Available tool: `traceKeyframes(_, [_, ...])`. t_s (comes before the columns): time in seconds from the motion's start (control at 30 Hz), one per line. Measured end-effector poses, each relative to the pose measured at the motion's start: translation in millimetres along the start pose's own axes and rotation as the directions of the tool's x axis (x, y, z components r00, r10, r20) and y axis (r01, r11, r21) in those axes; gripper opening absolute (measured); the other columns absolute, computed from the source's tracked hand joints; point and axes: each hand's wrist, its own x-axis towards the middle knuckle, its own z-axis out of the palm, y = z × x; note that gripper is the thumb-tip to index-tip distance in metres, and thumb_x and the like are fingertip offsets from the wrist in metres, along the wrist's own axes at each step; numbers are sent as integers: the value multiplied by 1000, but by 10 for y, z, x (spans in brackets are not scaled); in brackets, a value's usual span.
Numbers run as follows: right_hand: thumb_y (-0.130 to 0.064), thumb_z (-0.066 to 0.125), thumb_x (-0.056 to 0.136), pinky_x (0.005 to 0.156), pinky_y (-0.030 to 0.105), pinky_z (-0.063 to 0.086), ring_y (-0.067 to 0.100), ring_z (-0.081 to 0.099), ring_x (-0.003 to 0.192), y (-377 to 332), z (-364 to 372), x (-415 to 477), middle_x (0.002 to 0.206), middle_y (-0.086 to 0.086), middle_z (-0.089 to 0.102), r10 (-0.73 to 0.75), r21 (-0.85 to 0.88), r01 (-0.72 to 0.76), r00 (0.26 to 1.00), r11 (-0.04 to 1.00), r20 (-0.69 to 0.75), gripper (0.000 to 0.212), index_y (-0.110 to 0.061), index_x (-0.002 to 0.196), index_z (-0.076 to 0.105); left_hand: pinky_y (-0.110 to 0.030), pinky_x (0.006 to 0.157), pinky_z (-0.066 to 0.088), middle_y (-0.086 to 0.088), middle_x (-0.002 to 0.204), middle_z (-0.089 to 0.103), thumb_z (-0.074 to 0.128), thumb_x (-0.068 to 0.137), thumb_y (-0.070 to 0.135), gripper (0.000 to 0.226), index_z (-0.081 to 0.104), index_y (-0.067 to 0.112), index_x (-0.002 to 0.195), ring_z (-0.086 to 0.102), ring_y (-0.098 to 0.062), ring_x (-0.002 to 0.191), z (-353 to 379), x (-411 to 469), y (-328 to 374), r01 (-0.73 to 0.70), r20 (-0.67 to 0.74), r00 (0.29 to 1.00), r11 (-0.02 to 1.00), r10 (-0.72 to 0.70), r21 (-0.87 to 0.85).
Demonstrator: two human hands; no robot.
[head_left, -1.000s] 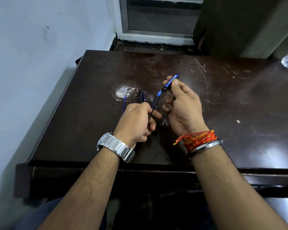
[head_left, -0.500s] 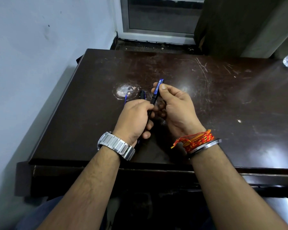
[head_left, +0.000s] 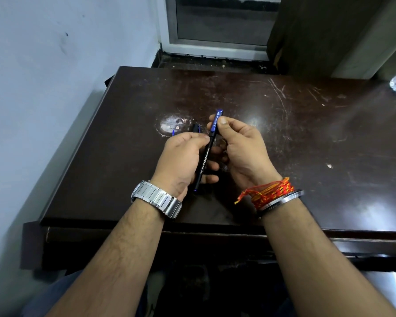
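Pen (head_left: 204,160) barrel gripped by left hand (head_left: 178,163) fingers; right hand (head_left: 242,152) fingers pinch cap (head_left: 216,123), seated on barrel.

Dim, sharp picture; glare patches on table (head_left: 364,209).

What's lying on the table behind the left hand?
Past the left hand, which grips a black pen, a dark pen-like piece and a thin blue tip peek out on the table. The hand covers the rest of both.
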Motion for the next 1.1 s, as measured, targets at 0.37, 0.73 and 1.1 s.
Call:
traceKeyframes(0.37, [-14, 50, 104, 33, 15, 36, 5, 50, 34, 34, -16, 43, 78, 5, 66, -6, -1, 6, 1000, 1000, -5, 19, -4, 102, 66, -14, 37, 27, -3, 62, 60, 51, 98, 18, 13, 63, 17, 92, 39, -12, 36, -22, 49, -62, 62, -27, 998, 994, -60, 93])
traceKeyframes(0.73, [-8, 49, 103, 39, 19, 43, 9, 48, 43, 81, -43, 47, 85, 6, 63, -109, -77, 114, 992, 991, 60, 24, -20, 121, 61, -8, 36, 19, -2, 62, 54, 47, 100, 15, 16, 58, 15, 88, 27, -6, 30, 38, 35, -67, 78, -91, 993, 996, -75, 35])
traceKeyframes(1.1, [-8, 49, 103, 44, 24, 45, 14, 47, 45, 146, -27, 57, 81, 5, 63, -92, -128, 100, 994, 987, 67, 23, -20, 117, 62, -11, 37, 20, 5, 51, 51, 50, 99, 18, 23, 58, 16, 78, 28, -6, 30, 8, 36, -147, 20, -146, 989, 997, -8, 77])
